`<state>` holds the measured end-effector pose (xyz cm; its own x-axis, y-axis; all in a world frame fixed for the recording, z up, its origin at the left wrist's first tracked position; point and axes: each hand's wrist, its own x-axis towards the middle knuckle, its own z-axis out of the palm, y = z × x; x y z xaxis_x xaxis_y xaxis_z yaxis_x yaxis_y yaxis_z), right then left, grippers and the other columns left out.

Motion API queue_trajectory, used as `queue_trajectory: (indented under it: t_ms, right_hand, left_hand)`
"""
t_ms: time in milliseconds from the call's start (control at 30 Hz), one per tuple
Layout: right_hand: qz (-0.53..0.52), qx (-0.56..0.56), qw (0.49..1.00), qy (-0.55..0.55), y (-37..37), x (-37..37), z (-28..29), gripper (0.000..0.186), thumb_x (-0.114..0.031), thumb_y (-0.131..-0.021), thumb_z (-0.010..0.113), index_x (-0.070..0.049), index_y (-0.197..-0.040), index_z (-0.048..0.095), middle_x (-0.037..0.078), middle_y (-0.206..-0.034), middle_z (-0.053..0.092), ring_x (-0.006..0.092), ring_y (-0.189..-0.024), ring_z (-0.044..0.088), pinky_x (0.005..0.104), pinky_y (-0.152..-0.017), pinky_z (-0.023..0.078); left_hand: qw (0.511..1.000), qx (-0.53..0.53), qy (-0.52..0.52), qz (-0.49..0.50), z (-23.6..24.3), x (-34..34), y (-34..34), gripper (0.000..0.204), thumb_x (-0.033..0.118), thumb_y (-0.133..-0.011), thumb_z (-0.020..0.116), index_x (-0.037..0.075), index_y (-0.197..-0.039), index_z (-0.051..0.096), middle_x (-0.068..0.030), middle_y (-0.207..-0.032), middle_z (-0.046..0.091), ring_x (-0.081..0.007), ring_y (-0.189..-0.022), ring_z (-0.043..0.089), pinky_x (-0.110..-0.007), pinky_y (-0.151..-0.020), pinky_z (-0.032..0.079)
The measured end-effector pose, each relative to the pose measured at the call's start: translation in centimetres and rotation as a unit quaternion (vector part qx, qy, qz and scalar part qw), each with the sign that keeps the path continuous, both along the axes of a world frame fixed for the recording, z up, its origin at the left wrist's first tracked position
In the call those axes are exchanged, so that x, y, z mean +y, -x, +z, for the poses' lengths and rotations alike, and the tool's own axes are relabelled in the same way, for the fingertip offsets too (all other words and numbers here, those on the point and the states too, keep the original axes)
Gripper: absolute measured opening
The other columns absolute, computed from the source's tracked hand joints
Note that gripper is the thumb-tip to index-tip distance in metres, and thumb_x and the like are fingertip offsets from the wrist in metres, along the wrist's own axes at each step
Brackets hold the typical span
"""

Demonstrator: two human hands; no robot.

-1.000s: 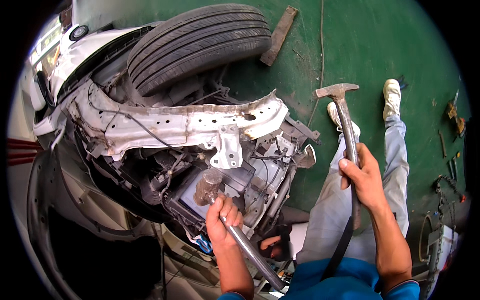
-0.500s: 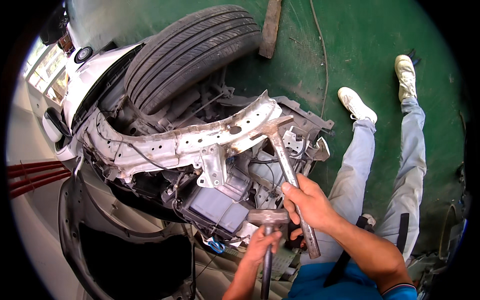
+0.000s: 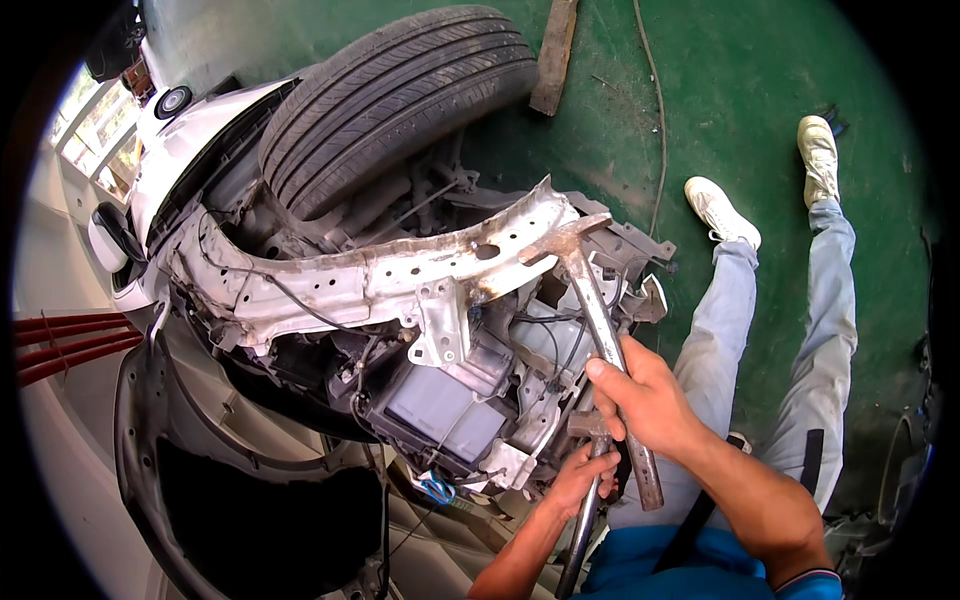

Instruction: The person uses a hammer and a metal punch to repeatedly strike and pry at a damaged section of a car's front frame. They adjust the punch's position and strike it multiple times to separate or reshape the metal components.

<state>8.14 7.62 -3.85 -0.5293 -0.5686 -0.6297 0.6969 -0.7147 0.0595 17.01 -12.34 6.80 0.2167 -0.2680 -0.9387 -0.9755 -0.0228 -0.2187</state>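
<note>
My right hand (image 3: 645, 392) is closed around the metal handle of a long-handled tool (image 3: 592, 305) with a pick-like head. That head lies against the right end of a bare, dented metal car panel (image 3: 385, 285), which has rust marks and several holes. Below, my left hand (image 3: 585, 475) grips a hammer (image 3: 580, 535) high on its handle, close under the head. The hammer head is partly hidden by my right hand's fingers and sits beside the long-handled tool's lower handle.
A car tire (image 3: 400, 105) stands behind the panel. Nearer are a grey battery-like box (image 3: 440, 415), loose wiring and a dark raised frame (image 3: 135, 470). A wooden plank (image 3: 555, 60) and a cable (image 3: 655, 110) lie on the green floor (image 3: 740, 80). Red bars (image 3: 75, 342) are at left.
My left hand has brought the hammer rightward, toward my right hand, and its head has turned. The long-handled tool has shifted slightly right along the panel's end. The whole view has moved a little.
</note>
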Motion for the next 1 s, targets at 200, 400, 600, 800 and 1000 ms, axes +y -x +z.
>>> queue_trajectory:
  t_ms: [200,400,600,800,1000]
  right_hand:
    - [0.019,0.012,0.999,0.034,0.0,-1.0,1.0,0.020,-0.022,-0.100,0.053,-0.004,-0.096,0.046,0.002,-0.064,0.050,0.0088,-0.047,0.049,0.0247,-0.043,0.039]
    - [0.003,0.015,1.000,0.011,-0.4,-2.3,1.8,0.022,-0.022,-0.100,0.054,-0.003,-0.094,0.046,0.002,-0.064,0.050,0.0074,-0.047,0.049,0.0253,-0.042,0.040]
    - [-0.015,-0.012,1.000,0.019,-0.5,-2.1,3.9,0.022,-0.022,-0.100,0.054,-0.003,-0.093,0.044,0.002,-0.064,0.051,0.0091,-0.047,0.051,0.0252,-0.043,0.041]
    - [-0.006,-0.020,1.000,0.009,-0.4,-2.3,6.3,0.021,-0.022,-0.100,0.053,-0.004,-0.097,0.044,0.005,-0.065,0.051,0.0123,-0.046,0.049,0.0257,-0.043,0.041]
    - [0.046,-0.009,0.997,-0.054,0.1,-1.9,7.7,0.024,-0.027,-0.099,0.054,-0.005,-0.100,0.047,0.004,-0.065,0.049,0.0122,-0.044,0.044,0.0246,-0.041,0.040]
  left_hand:
    - [0.995,0.090,-0.026,0.029,1.5,1.2,3.0,0.011,0.012,-0.097,0.056,0.004,-0.092,0.051,-0.0006,-0.065,0.049,-0.0107,-0.048,0.050,-0.025,-0.049,0.045]
    - [0.987,0.145,-0.046,0.042,2.0,0.5,3.4,0.010,0.012,-0.097,0.055,0.004,-0.093,0.051,-0.0008,-0.066,0.050,-0.0104,-0.048,0.050,-0.022,-0.047,0.043]
    - [0.990,0.130,-0.052,0.002,1.6,-0.5,0.7,0.013,0.015,-0.094,0.060,0.005,-0.096,0.053,-0.0006,-0.070,0.051,-0.0102,-0.050,0.050,-0.023,-0.046,0.041]
    - [0.990,0.123,-0.064,-0.029,0.8,-1.3,-2.8,0.017,0.017,-0.093,0.063,0.004,-0.098,0.054,-0.0003,-0.071,0.051,-0.0090,-0.053,0.050,-0.023,-0.045,0.039]
    - [0.982,0.150,-0.099,-0.050,1.6,-1.4,-1.5,0.015,0.013,-0.093,0.062,0.001,-0.099,0.055,-0.0028,-0.067,0.053,-0.0107,-0.051,0.051,-0.025,-0.044,0.039]
